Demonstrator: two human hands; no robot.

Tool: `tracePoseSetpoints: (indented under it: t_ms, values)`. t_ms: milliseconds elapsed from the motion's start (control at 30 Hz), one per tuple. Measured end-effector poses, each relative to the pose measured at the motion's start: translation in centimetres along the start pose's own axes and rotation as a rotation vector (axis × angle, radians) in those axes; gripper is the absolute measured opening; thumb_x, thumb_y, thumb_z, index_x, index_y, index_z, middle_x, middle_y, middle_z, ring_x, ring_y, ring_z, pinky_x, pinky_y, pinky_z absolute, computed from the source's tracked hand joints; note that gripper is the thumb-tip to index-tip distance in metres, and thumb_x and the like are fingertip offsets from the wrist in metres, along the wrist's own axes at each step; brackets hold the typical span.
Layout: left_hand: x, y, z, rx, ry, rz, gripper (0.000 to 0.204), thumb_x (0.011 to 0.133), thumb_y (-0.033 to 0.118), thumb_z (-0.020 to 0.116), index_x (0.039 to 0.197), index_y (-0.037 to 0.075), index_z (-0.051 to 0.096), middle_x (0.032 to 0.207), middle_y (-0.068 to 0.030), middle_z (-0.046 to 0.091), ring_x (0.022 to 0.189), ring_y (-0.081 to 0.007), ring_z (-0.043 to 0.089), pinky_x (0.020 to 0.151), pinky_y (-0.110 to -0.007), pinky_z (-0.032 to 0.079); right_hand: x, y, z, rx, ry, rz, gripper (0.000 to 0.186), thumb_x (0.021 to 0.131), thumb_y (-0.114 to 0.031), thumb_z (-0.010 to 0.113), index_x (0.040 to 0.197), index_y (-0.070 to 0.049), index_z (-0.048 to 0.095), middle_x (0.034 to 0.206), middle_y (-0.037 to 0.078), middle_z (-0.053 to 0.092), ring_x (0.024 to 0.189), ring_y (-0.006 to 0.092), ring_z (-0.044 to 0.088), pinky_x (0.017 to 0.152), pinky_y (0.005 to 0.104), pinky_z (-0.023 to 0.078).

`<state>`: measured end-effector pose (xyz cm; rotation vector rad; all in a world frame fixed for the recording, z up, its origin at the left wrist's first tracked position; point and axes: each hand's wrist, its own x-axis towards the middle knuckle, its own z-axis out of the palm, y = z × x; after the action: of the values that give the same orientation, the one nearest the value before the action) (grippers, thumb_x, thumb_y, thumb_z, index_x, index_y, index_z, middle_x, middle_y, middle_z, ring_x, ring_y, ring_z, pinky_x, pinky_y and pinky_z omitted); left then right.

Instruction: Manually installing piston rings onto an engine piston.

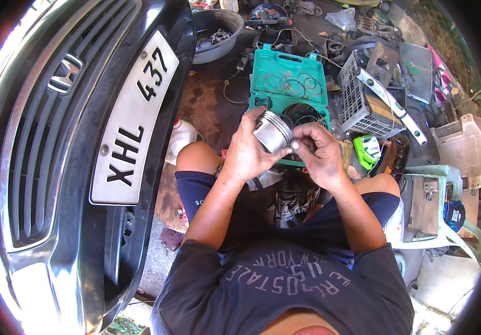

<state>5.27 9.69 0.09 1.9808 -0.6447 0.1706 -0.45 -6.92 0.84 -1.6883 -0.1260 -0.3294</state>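
Note:
A silver metal engine piston (273, 134) is held tilted above my lap, its grooved end facing up and to the right. My left hand (244, 146) wraps around it from the left, thumb and fingers closed on its side. My right hand (319, 155) is at the piston's right edge, its thumb and forefinger pinched together against the grooves. Whether a thin ring lies between those fingertips is too small to tell. Just beyond the hands, a teal plastic case (309, 62) lies open, with several thin metal rings (292, 85) in its lid; the piston partly hides its lower half.
A car's front bumper (123, 229) rises close on my left. Beyond it stands a grey basin (218, 36). To the right are a grey plastic crate (357, 109), a spirit level (388, 103), a bright green package (367, 151) and a pale green chair (447, 184).

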Motion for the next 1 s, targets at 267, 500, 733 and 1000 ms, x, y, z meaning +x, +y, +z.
tracePoseSetpoints:
  t_ms: [267,500,733,1000]
  values:
    - [-0.1,-1.6,0.4,-0.381,-0.041,-0.028,0.087,0.059,0.023,0.088,0.123,-0.001,0.033,0.100,-0.0112,0.056,0.094,-0.0177,0.058,0.083,-0.032,0.049,0.8,0.6,-0.9,-0.030,-0.152,-0.112,0.019,0.076,0.011,0.065,0.090,0.000,0.059,0.087,0.005,0.057,0.082,0.0116,0.059,0.072,0.0255,0.049]
    - [0.0,-1.8,0.4,-0.446,-0.088,-0.112,0.087,0.061,0.021,0.087,0.123,-0.003,0.031,0.103,-0.0118,0.057,0.095,-0.0178,0.058,0.085,-0.032,0.049,0.7,0.4,0.0,-0.124,-0.047,-0.087,0.020,0.072,0.012,0.066,0.086,0.000,0.058,0.082,0.005,0.058,0.076,0.0131,0.059,0.069,0.0262,0.049]
    - [0.1,-2.1,0.7,-0.456,-0.078,-0.115,0.087,0.062,0.026,0.087,0.124,-0.002,0.032,0.105,-0.0141,0.057,0.097,-0.0200,0.059,0.085,-0.033,0.049,0.3,-0.1,0.4,-0.205,0.021,-0.179,0.020,0.066,0.017,0.060,0.075,-0.001,0.057,0.075,0.006,0.056,0.070,0.0157,0.059,0.062,0.0266,0.048]
    - [-0.1,-2.1,0.9,-0.432,-0.039,-0.107,0.089,0.062,0.031,0.087,0.123,-0.004,0.033,0.105,-0.0166,0.058,0.097,-0.0218,0.060,0.084,-0.034,0.049,-0.5,0.5,1.5,-0.293,0.179,-0.307,0.021,0.065,0.017,0.058,0.068,-0.004,0.055,0.069,0.007,0.056,0.065,0.0189,0.061,0.057,0.0280,0.047]
